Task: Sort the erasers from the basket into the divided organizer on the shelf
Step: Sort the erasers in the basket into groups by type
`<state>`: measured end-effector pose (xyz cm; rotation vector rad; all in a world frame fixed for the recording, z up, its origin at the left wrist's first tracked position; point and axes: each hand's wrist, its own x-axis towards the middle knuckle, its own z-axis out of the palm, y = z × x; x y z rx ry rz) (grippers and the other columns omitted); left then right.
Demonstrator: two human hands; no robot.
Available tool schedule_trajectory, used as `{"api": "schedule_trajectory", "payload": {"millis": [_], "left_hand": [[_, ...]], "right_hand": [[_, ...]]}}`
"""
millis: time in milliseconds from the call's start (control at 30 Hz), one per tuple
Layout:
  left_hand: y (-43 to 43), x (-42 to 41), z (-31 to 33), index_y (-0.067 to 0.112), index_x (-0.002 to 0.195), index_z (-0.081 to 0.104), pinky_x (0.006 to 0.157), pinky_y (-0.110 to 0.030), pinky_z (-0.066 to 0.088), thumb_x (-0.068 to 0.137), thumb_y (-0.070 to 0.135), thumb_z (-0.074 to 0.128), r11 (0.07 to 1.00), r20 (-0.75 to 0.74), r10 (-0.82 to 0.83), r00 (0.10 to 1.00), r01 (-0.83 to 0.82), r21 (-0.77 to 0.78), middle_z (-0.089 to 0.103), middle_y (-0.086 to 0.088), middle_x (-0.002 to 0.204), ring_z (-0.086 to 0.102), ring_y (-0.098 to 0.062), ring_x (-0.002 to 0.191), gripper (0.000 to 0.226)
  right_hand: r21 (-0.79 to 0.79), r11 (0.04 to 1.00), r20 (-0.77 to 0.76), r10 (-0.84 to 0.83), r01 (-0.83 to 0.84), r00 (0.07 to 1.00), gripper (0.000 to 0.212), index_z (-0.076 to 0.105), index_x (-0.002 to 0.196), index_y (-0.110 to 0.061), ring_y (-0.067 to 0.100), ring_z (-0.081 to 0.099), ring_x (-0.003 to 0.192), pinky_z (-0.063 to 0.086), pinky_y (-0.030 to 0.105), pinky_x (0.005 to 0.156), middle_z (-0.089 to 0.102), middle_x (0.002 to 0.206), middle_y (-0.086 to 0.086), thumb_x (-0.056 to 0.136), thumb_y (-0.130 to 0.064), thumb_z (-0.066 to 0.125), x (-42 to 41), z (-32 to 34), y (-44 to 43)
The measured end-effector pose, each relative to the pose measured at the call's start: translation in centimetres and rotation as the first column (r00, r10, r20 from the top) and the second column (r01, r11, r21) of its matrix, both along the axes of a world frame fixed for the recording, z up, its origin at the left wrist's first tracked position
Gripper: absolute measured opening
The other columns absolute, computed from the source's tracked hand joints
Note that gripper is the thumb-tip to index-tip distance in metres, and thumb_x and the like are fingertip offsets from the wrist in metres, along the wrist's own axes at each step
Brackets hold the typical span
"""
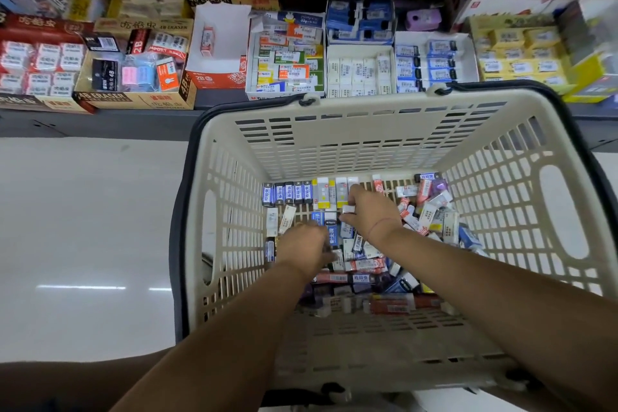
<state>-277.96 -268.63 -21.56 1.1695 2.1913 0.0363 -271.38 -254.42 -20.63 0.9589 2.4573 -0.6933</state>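
both hands down in the eraser basket

the cream plastic basket (368, 137), slotted on every wall and rimmed in black, stood in front of the shelf (100, 124). loose erasers (364, 266) covered its bottom: small blocks in paper sleeves of blue, red, white, yellow and purple, most lying at odd angles. a neat row of blue-and-black sleeved ones (287, 192) stood along the far wall.

the right hand (371, 211) reached into the middle of the heap and pinched a small white eraser (348, 209) between thumb and fingertips. the left hand (302, 244) lay just beside it, knuckles up and fingers turned down into the pile; it was blurred, so whether it held anything could not be told.

behind the basket, the white divided organizer (361, 47) sat on the shelf, its compartments holding rows of white, blue and mixed-colour erasers. a pale floor (83, 211) showed to the left.
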Motion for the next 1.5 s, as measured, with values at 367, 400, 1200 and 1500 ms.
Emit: {"api": "schedule_trajectory", "payload": {"millis": [367,400,1200,1500], "left_hand": [[-0.7,1.0,0.3,0.023,0.130,0.056,0.095,-0.033,0.046,0.086,0.038,0.068,0.997,0.240,0.072,0.968,-0.068,-0.028,0.058,-0.001,0.123,0.056,-0.020,0.110,0.047],[-0.7,1.0,0.4,0.022,0.125,0.058,0.093,-0.033,0.047,0.086,0.036,0.069,0.996,0.252,0.089,0.964,-0.086,-0.021,0.059,-0.001,0.120,0.057,-0.020,0.107,0.043],[-1.3,-3.7,1.5,0.010,0.109,0.058,0.068,-0.024,0.041,0.096,0.003,0.047,0.603,0.175,0.769,0.615,-0.788,0.120,0.063,-0.010,0.112,0.057,-0.020,0.091,0.019],[-2.0,-2.1,1.2,0.004,0.124,0.053,0.091,-0.038,0.047,0.085,-0.017,0.044,0.748,-0.017,0.650,0.760,-0.635,0.194,0.040,-0.011,0.133,0.057,-0.029,0.099,0.045]], "right_hand": [[-0.103,0.914,-0.010,0.393,-0.391,0.920,0.016,0.044,0.095,-0.029,0.014,0.058,0.099,0.022,0.032,0.102,0.062,0.101,-0.010,0.089,-0.031,0.058,3.6,-0.1,0.8],[-0.109,0.903,-0.005,0.417,-0.415,0.909,0.017,0.045,0.098,-0.030,0.014,0.057,0.101,0.022,0.031,0.099,0.061,0.104,-0.010,0.089,-0.032,0.058,3.7,-0.1,0.8],[-0.452,0.880,-0.121,-0.223,0.146,0.967,0.008,0.066,0.083,-0.010,0.029,0.068,0.086,0.055,0.044,0.084,0.068,0.084,0.009,0.090,-0.012,0.062,-5.5,0.3,-4.5],[-0.365,0.901,-0.088,-0.286,0.236,0.954,0.013,0.062,0.104,-0.006,0.026,0.062,0.088,0.053,0.035,0.085,0.067,0.104,0.016,0.092,-0.011,0.059,-6.1,-0.5,-5.6]]}}
